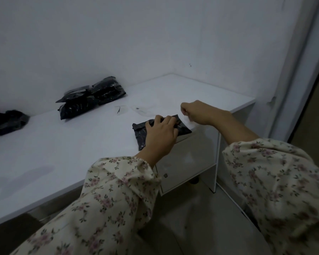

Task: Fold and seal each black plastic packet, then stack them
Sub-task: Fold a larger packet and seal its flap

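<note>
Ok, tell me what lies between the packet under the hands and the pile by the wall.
Head view: two small clear scraps on the table, nothing else between packet and pile.

Cream long sleeves (pixel 110 196) — small pink flowers (dark leaves) — gathered cuffs (pixel 145 163).
</note>
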Demonstrator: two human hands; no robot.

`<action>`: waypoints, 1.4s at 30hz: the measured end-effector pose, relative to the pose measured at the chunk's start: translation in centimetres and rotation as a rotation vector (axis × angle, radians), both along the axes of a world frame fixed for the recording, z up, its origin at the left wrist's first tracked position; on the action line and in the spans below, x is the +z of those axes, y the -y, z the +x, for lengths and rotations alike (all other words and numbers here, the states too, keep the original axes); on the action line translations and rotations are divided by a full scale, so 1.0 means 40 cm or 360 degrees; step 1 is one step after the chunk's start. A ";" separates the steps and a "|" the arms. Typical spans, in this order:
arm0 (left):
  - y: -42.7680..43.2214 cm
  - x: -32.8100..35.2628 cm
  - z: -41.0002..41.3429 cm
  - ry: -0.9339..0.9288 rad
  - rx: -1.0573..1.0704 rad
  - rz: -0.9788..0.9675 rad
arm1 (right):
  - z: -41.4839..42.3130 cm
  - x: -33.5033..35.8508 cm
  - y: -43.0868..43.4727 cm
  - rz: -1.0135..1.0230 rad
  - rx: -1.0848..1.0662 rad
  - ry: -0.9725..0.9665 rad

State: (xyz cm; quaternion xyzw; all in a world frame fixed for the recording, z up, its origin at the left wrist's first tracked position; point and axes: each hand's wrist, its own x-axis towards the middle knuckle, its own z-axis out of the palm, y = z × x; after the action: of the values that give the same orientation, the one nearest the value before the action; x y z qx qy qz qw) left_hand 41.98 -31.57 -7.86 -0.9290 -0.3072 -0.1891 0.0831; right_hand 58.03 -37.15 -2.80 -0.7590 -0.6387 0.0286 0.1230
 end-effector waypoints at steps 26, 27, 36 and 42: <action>-0.193 0.052 -0.490 0.0577 -0.0034 -0.0780 | -0.427 0.161 -0.209 -0.0400 0.0703 -0.2088; -0.194 0.059 -0.499 0.0657 -0.0030 -0.0886 | -0.438 0.155 -0.227 -0.0413 0.0648 -0.2204; -0.194 0.098 -0.524 0.1474 -0.0063 -0.1834 | -0.467 0.092 -0.277 -0.0399 0.0161 -0.2638; -0.218 0.090 -0.533 0.1481 -0.0026 -0.1914 | -0.462 0.069 -0.262 -0.0309 -0.0015 -0.2682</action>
State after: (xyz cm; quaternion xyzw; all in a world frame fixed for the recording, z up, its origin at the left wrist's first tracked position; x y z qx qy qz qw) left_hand 20.67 -22.86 -4.28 -0.6409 -0.3538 -0.3621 -0.5771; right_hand 39.56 -26.65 -0.03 -0.4938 -0.3250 0.6389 0.4922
